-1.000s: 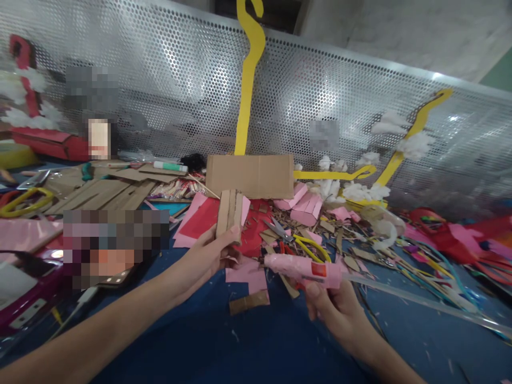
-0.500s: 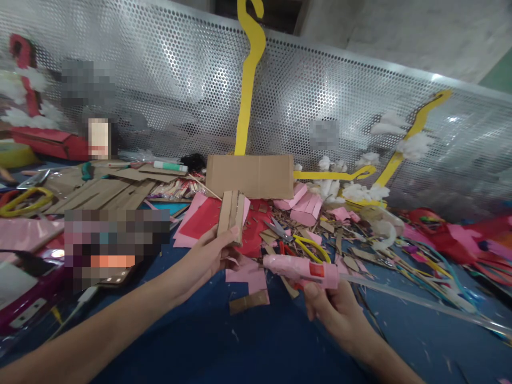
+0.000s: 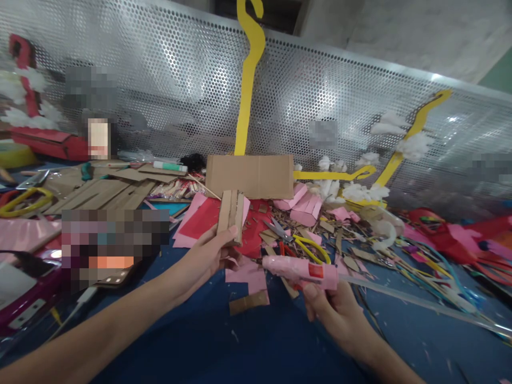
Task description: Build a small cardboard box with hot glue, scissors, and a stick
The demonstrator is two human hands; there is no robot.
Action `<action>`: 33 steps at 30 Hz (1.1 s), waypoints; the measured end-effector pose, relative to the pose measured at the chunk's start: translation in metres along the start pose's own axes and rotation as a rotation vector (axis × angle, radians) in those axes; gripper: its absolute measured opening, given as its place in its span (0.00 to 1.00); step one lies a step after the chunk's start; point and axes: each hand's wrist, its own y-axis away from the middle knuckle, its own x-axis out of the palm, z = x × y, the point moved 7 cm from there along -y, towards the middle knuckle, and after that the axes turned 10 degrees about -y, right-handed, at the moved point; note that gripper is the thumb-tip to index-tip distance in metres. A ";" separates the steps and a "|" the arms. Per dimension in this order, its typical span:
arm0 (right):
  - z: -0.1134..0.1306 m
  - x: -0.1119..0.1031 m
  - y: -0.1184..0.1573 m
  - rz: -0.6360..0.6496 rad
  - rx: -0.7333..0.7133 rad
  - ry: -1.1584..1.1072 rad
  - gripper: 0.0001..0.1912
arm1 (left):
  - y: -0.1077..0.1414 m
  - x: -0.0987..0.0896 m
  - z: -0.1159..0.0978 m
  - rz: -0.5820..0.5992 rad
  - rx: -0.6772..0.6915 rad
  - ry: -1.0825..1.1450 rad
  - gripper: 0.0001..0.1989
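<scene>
My left hand (image 3: 214,246) is closed around the lower end of a folded cardboard strip (image 3: 231,213), with the thumb on its front. Just above stands a plain cardboard panel (image 3: 250,176), and a tall yellow hook-shaped strip (image 3: 248,80) rises behind it. In my right hand (image 3: 334,309) is a pink hot glue gun (image 3: 302,271), its nozzle pointing left toward my left hand but apart from the cardboard strip. A long clear glue stick (image 3: 420,303) sticks out of its back. Yellow-handled scissors (image 3: 310,245) lie behind the gun.
A perforated metal screen (image 3: 180,80) closes off the back. Red paper (image 3: 202,221) and pink paper lie beneath the work, with cardboard scraps around. Flat cardboard pieces (image 3: 100,194) are at left, cotton-trimmed yellow hooks (image 3: 394,165) at right. A purple object (image 3: 32,298) sits at front left.
</scene>
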 end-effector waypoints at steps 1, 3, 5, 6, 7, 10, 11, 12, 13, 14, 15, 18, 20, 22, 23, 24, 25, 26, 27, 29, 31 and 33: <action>-0.001 0.000 0.001 0.003 0.002 0.003 0.30 | 0.000 0.000 0.000 -0.004 -0.002 0.001 0.13; -0.003 0.000 0.002 -0.001 0.009 0.005 0.29 | -0.001 -0.001 0.002 -0.011 -0.005 0.003 0.12; -0.006 -0.001 0.003 -0.008 0.013 -0.001 0.28 | -0.003 -0.002 0.003 -0.015 -0.007 0.007 0.12; -0.007 -0.002 0.003 -0.011 0.010 -0.003 0.27 | -0.004 -0.003 0.004 -0.019 -0.009 0.014 0.12; -0.008 -0.002 0.003 -0.012 0.007 -0.002 0.27 | -0.005 -0.003 0.005 -0.020 -0.013 0.024 0.11; -0.007 -0.002 0.003 -0.015 -0.005 0.009 0.28 | -0.008 -0.005 0.008 -0.030 -0.021 0.046 0.11; -0.006 -0.002 0.002 -0.012 -0.009 0.011 0.29 | -0.008 -0.005 0.008 -0.035 -0.024 0.045 0.11; -0.004 -0.001 0.002 -0.005 -0.012 0.013 0.29 | -0.008 -0.006 0.008 -0.040 -0.027 0.041 0.11; -0.003 -0.001 0.002 -0.002 -0.015 0.015 0.29 | -0.009 -0.007 0.009 -0.045 -0.030 0.036 0.11; -0.001 0.000 0.002 0.000 -0.017 0.016 0.29 | -0.009 -0.007 0.009 -0.047 -0.032 0.033 0.11; 0.000 0.000 0.001 0.001 -0.016 0.016 0.29 | -0.008 -0.007 0.009 -0.046 -0.031 0.037 0.11; 0.000 -0.001 0.000 -0.013 -0.009 0.016 0.30 | -0.006 -0.007 0.006 -0.052 -0.014 0.052 0.14; 0.000 -0.001 0.000 -0.014 -0.011 0.014 0.30 | -0.004 -0.007 0.002 -0.061 0.003 0.034 0.16; -0.002 -0.002 0.001 -0.013 -0.010 0.009 0.29 | -0.002 -0.006 -0.003 -0.057 0.025 -0.017 0.18; -0.003 -0.002 0.002 -0.008 -0.008 0.006 0.28 | -0.001 -0.005 -0.005 -0.050 0.037 -0.043 0.19; -0.003 -0.002 0.002 -0.004 -0.006 0.003 0.27 | 0.000 -0.004 -0.006 -0.045 0.047 -0.061 0.19; -0.004 -0.002 0.002 0.000 -0.002 0.003 0.27 | 0.000 -0.004 -0.007 -0.039 0.052 -0.074 0.20; -0.004 -0.001 0.002 0.005 0.002 0.002 0.26 | 0.001 -0.003 -0.008 -0.037 0.054 -0.078 0.20; -0.004 -0.001 0.002 0.007 0.009 0.003 0.26 | 0.001 -0.003 -0.007 -0.036 0.053 -0.075 0.20; -0.003 -0.001 0.001 0.000 0.017 0.002 0.27 | 0.001 -0.003 -0.007 -0.036 0.044 -0.065 0.19; -0.001 -0.002 0.000 -0.016 0.016 0.008 0.29 | 0.002 -0.003 -0.007 -0.037 0.043 -0.056 0.18; 0.001 -0.003 -0.001 -0.034 0.004 0.022 0.30 | 0.003 -0.002 -0.008 -0.031 0.052 -0.056 0.17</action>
